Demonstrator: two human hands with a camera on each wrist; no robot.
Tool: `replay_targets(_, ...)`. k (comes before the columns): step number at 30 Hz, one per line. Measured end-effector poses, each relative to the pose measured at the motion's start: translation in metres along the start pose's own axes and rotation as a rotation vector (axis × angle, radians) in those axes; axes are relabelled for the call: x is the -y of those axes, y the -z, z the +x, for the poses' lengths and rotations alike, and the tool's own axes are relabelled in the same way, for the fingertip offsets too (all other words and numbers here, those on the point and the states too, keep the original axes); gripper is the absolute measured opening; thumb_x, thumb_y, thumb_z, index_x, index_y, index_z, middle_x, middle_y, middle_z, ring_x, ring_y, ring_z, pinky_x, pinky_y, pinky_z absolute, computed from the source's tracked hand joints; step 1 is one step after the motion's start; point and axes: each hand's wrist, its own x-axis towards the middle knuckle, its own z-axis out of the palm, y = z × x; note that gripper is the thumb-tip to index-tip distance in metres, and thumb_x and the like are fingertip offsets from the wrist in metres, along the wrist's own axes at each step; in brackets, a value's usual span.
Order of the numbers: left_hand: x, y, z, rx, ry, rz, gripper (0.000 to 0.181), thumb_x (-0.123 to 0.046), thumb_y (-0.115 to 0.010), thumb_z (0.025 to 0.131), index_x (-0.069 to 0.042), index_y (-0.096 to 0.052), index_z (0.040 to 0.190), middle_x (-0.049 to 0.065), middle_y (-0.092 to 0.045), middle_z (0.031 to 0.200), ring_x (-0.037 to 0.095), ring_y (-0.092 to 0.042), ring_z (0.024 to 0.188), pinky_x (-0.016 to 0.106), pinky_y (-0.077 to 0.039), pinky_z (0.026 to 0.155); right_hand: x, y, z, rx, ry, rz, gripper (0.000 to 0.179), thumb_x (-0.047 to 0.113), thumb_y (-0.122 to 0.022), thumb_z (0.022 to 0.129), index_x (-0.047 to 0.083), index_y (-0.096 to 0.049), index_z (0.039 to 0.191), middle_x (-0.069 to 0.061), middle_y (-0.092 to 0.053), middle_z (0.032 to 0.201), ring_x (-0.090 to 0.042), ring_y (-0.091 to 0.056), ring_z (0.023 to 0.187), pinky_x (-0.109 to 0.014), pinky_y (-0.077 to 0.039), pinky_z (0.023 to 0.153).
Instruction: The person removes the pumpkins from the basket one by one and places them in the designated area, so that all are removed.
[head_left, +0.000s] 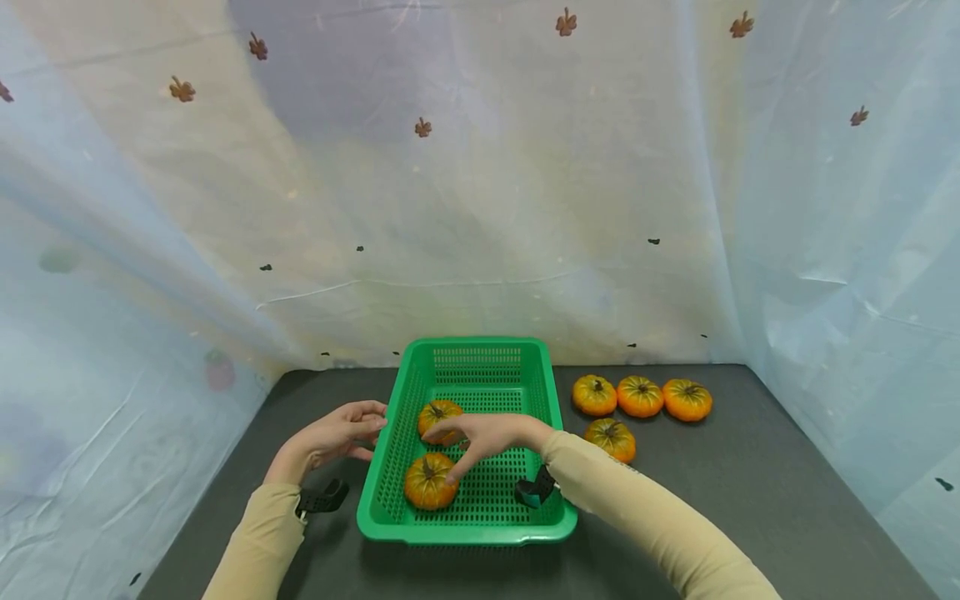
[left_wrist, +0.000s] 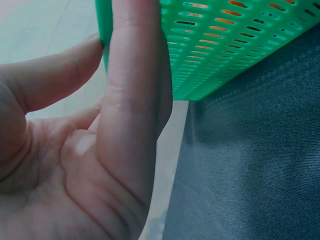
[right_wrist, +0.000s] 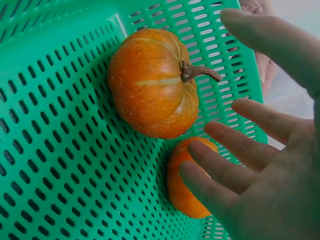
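Head view: two pumpkins (head_left: 430,483) in green basket (head_left: 467,534), just beside right hand (head_left: 489,437).

In head view, can't see all of rear basket pumpkin (head_left: 439,409), partly behind right hand (head_left: 487,435). Can't see nearest table pumpkin's (head_left: 609,437) lower edge or part of green basket's (head_left: 467,533) right rim, behind right sleeve (head_left: 648,508). Can't identify dark specks (head_left: 654,242), too small. In left wrist view, get left hand (left_wrist: 112,140) and basket cropped, just orange slivers (left_wrist: 232,13) through slots. In right wrist view, get right hand cropped, left mostly behind basket wall.
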Motion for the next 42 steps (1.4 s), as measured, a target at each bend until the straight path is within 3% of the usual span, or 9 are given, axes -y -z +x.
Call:
replay_targets(4,-0.001,0.000,0.001,0.009,-0.001,-0.014,0.047,-0.021,-0.050,0.102,0.006,-0.034,0.137,0.017,-0.056,0.121,0.033,-0.060,0.106,0.049,-0.052,0.086,-0.002,-0.001,0.002,0.017,-0.022,0.011,0.070,0.022,-0.070,0.089,0.007,-0.034,0.148,-0.010,-0.036,0.149,-0.028,-0.036,0.134,-0.038,-0.038,0.105)
replay_targets(11,0.000,0.000,0.001,0.020,-0.001,-0.028,0.047,-0.020,-0.050,0.102,0.006,-0.034,0.137,0.017,-0.056,0.122,0.033,-0.060,0.106,0.049,-0.052,0.087,-0.006,-0.004,0.006,0.056,-0.092,0.023,0.072,0.024,-0.070,0.089,0.010,-0.033,0.149,-0.011,-0.035,0.149,-0.029,-0.036,0.134,-0.029,-0.042,0.100)
replay_targets(16,-0.001,0.000,0.000,0.016,0.002,-0.019,0.047,-0.020,-0.050,0.102,0.006,-0.033,0.138,0.017,-0.055,0.123,0.033,-0.059,0.107,0.049,-0.052,0.087,-0.005,-0.006,0.010,0.075,-0.127,0.001,0.071,0.027,-0.071,0.089,0.014,-0.034,0.148,-0.008,-0.036,0.147,-0.024,-0.039,0.131,-0.029,-0.043,0.098)
replay_targets(22,-0.001,0.000,-0.001,0.013,0.003,-0.014,0.044,-0.018,-0.048,0.103,0.005,-0.033,0.138,0.017,-0.055,0.124,0.032,-0.059,0.108,0.049,-0.052,0.087,0.000,-0.009,0.013,0.069,-0.157,-0.063,0.070,0.032,-0.072,0.087,0.017,-0.038,0.147,-0.002,-0.040,0.143,-0.015,-0.040,0.128,-0.028,-0.043,0.097)
replay_targets(27,-0.002,-0.001,-0.001,0.021,-0.002,-0.018,0.043,-0.018,-0.047,0.103,0.005,-0.034,0.137,0.016,-0.055,0.123,0.032,-0.059,0.109,0.049,-0.052,0.088,0.002,-0.011,0.016,0.065,-0.178,-0.101,0.071,0.033,-0.072,0.087,0.017,-0.038,0.147,-0.001,-0.039,0.144,-0.015,-0.039,0.130,-0.029,-0.042,0.099)
replay_targets(42,-0.002,-0.001,-0.001,0.022,-0.002,-0.020,0.044,-0.018,-0.048,0.103,0.005,-0.035,0.137,0.016,-0.056,0.122,0.033,-0.060,0.107,0.049,-0.052,0.087,0.001,-0.016,0.022,0.035,-0.215,-0.103,0.068,0.024,-0.075,0.085,0.019,-0.041,0.144,0.003,-0.038,0.146,-0.011,-0.040,0.127,-0.028,-0.042,0.097)
